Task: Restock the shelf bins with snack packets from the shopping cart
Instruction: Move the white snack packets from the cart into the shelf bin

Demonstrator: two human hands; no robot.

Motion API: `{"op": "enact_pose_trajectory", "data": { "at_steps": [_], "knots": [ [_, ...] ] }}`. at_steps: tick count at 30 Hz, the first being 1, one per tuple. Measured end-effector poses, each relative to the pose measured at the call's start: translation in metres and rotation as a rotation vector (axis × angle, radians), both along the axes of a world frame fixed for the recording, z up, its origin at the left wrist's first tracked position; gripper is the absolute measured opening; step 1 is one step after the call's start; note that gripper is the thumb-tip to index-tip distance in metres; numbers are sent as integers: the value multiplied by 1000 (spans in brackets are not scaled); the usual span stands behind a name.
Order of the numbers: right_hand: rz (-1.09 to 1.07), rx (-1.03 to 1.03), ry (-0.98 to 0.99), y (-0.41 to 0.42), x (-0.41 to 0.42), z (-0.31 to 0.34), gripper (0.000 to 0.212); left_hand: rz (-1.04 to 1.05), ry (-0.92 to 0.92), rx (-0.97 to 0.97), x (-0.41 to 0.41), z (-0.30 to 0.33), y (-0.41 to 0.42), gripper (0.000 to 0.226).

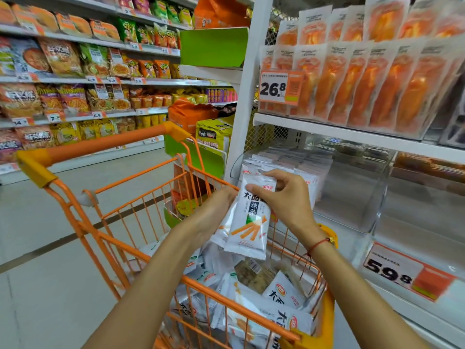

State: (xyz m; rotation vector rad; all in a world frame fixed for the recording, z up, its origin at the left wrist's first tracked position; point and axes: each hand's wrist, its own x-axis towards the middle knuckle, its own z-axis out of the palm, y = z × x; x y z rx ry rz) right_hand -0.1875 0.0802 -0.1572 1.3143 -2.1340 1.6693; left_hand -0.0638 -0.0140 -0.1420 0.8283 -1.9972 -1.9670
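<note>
Gripping white plastic snack packets (249, 220) with orange stick print: left hand (216, 210) from nine o'clock, right hand (281, 197) pinching top, above orange wire shopping cart (141, 192); clear plastic shelf bin (352, 197) at three o'clock.

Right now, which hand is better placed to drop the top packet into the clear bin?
Right. The right hand already pinches the top of the front packet and sits nearest the clear bin on the shelf. The left hand holds the stack from the cart side, farther from the bin.

upper price tag (279, 88) — 26.8 | lower price tag (402, 272) — apparently 59.8
</note>
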Motion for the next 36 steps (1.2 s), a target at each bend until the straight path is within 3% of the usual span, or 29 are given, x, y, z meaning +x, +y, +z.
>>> {"op": "enact_pose_trajectory", "data": {
  "at_steps": [3, 6, 10, 11, 13, 15, 17, 20, 24, 26, 29, 32, 36],
  "knots": [
    [-78, -45, 46, -6, -3, -9, 35, -111, -4, 31, 0, 0, 5, 23],
    [-165, -70, 118, -7, 4, -8, 27, -156, -42, -17, 8, 3, 3, 11],
    [-203, -87, 61, -11, 12, -2, 26, 54, 67, -1, 26, 11, -21, 21],
    [-199, 4, 60, -13, 11, -1, 22, 137, 98, 15, 33, 13, -30, 22],
    [-87, 389, 208, -20, 9, -6, 15, 270, 159, 46, 43, 15, -46, 22],
    [136, 798, 480, -28, 14, -16, 27, 357, 224, 100, 49, 15, -55, 22],
    [333, 1060, 687, -37, 23, -30, 44, 402, 252, 151, 53, 14, -58, 20],
    [464, 1130, 891, -48, 27, -40, 50, 406, 242, 176, 58, 15, -60, 18],
    [503, 1119, 1031, -41, 12, -33, 37, 410, 205, 164, 61, 14, -62, 20],
    [513, 1187, 933, -31, 7, -24, 33, 406, 201, 157, 61, 14, -62, 21],
    [527, 1242, 457, -9, -4, 2, 32, 387, 196, 155, 59, 15, -59, 23],
    [435, 941, 20, 18, -12, 25, 41, 365, 182, 141, 53, 15, -50, 21],
    [181, 462, -482, 33, -13, 27, 36, 362, 141, 58, 42, 13, -42, 29]
  ]
}}
